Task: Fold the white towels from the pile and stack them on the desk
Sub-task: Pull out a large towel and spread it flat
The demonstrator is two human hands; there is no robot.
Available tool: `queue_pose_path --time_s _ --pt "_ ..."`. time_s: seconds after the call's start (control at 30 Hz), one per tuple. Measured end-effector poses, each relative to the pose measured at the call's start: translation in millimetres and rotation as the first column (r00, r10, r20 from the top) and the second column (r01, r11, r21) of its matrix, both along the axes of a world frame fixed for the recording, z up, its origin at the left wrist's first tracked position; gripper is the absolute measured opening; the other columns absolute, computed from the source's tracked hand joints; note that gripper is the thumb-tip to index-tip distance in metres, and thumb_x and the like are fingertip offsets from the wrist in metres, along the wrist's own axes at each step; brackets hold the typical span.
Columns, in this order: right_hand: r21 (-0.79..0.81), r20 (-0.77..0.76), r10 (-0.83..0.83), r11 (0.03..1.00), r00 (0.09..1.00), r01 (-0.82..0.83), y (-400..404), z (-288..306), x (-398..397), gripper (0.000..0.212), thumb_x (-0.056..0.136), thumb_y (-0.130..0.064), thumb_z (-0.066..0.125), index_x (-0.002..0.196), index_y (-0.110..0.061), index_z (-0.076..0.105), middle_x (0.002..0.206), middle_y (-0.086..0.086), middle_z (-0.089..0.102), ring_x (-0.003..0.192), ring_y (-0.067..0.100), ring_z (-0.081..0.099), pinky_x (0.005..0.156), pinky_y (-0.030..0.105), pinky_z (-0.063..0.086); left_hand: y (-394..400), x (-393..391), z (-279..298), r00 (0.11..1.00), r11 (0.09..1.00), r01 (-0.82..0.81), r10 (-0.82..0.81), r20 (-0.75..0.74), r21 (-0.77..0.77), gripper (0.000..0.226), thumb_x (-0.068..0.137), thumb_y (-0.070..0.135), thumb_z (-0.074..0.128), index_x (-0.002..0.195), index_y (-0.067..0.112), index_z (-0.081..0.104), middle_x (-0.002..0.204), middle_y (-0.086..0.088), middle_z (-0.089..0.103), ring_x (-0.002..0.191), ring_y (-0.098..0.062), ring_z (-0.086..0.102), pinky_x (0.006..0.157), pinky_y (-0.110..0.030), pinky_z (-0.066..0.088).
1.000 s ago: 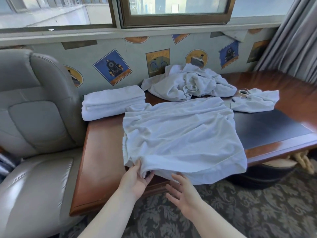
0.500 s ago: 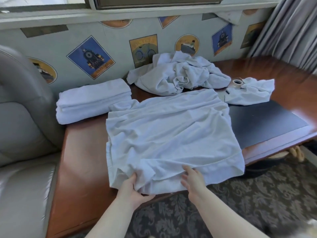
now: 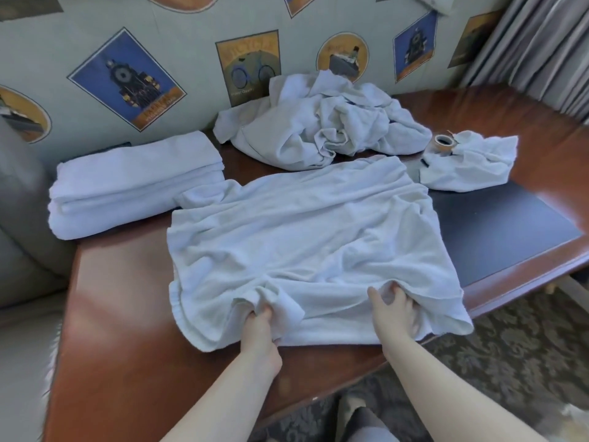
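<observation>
Terry towel (image 3: pixel 306 237), wrinkled, near hem bunched by both hands (image 3: pixel 325 317).

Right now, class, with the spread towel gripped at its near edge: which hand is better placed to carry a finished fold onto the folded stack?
Left, probably. The left hand grips the spread towel on the side nearer the folded stack, at the desk's left end. The right hand would have to cross over.

Home study; wooden desk (image 3: pixel 105 314); curtain (image 3: pixel 526 43)

desk (image 3: pixel 121 301) wood | spread towel (image 3: pixel 302 237) | folded stack (image 3: pixel 134 186) | pile (image 3: pixel 322 129) | black mat (image 3: pixel 497 231)
</observation>
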State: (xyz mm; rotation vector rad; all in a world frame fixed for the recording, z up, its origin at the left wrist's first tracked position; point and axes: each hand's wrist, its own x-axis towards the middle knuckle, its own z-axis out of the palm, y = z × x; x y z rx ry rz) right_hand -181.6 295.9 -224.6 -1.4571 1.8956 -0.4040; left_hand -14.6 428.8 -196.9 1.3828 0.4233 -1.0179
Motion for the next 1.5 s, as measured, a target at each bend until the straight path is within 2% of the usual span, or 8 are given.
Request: queue_pose_path --time_s 0.23,0.4,0.63,0.77,0.93,1.1,1.23,1.5 --pt "0.022 -0.010 0.228 0.973 0.974 -0.228 -66 -12 16 0.078 0.089 -0.057 0.058 0.153 -0.037 0.019 0.162 0.001 0.013 0.149 0.021 0.005 0.118 0.039 0.000 -71 36 1 1.000 1.000 0.012 -0.012 0.021 0.000 0.038 0.102 0.015 0.047 0.140 0.011 0.046 0.144 -0.011 0.049 0.130 -0.029 0.049 0.090 -0.037 0.042" --pt "0.042 0.003 0.319 0.947 0.948 -0.319 -132 -10 38 0.087 0.085 -0.060 0.060 0.154 -0.037 0.013 0.162 0.000 0.012 0.148 0.021 0.004 0.120 0.042 0.002 -142 62 11 0.997 0.999 -0.005 0.002 0.075 0.032 0.013 0.102 0.019 0.047 0.112 0.023 0.054 0.117 -0.006 0.056 0.080 -0.015 0.054 0.063 -0.026 0.038" --pt "0.070 0.199 0.454 0.877 0.869 -0.474 -251 -1 65 0.080 0.086 -0.055 0.063 0.151 -0.043 0.019 0.162 -0.005 0.010 0.149 0.017 0.000 0.121 0.042 0.003 -251 95 15 0.990 0.997 -0.036 0.026 0.140 0.069 0.018 0.103 0.024 0.047 0.086 0.019 0.049 0.106 -0.009 0.055 0.073 -0.017 0.052 0.067 -0.027 0.042" --pt "0.066 0.284 0.532 0.819 0.798 -0.570 -291 -1 69 0.076 0.087 -0.053 0.062 0.149 -0.050 0.019 0.160 -0.014 0.009 0.147 0.020 0.002 0.121 0.044 0.009 -286 103 10 0.986 0.994 -0.110 0.113 0.125 -0.026 0.030 0.106 0.019 0.038 0.135 0.016 0.047 0.125 -0.005 0.052 0.099 -0.020 0.057 0.073 -0.028 0.043" --pt "-0.046 0.255 0.549 0.829 0.796 -0.557 -279 -2 47 0.065 0.092 -0.030 0.059 0.149 -0.038 0.029 0.157 -0.009 0.022 0.144 0.018 0.014 0.118 0.035 0.017 -248 76 9 0.980 0.953 -0.181 0.195 0.036 -0.244 0.022 0.104 0.014 0.042 0.120 0.020 0.055 0.102 -0.001 0.065 0.092 -0.014 0.062 0.081 -0.027 0.047" --pt "-0.026 0.018 0.592 0.806 0.806 -0.591 -234 -5 8 0.051 0.099 -0.026 0.047 0.148 -0.019 0.035 0.158 -0.001 0.025 0.147 0.020 0.014 0.118 0.045 0.018 -182 39 -1 0.985 0.975 -0.161 0.170 0.044 -0.152 0.021 0.101 0.020 0.052 0.120 0.019 0.060 0.110 -0.004 0.068 0.095 -0.020 0.064 0.088 -0.035 0.048" --pt "-0.033 -0.134 0.678 0.726 0.722 -0.687 -207 -5 -26 0.046 0.101 -0.027 0.041 0.146 -0.017 0.037 0.157 0.004 0.026 0.146 0.024 0.014 0.117 0.044 0.014 -131 8 -4 0.983 0.982 -0.169 0.174 0.051 -0.086 0.020 0.100 0.017 0.053 0.119 0.014 0.060 0.110 -0.006 0.069 0.093 -0.023 0.066 0.076 -0.036 0.053" --pt "0.166 -0.269 0.576 0.818 0.772 -0.551 -149 10 -61 0.053 0.101 -0.039 0.035 0.150 -0.020 0.030 0.161 -0.001 0.016 0.148 0.019 0.013 0.118 0.048 0.012 -24 -7 4 0.943 0.958 -0.286 0.283 0.176 -0.011 0.010 0.102 0.010 0.050 0.100 0.013 0.059 0.086 -0.005 0.063 0.069 -0.015 0.056 0.060 -0.028 0.045"
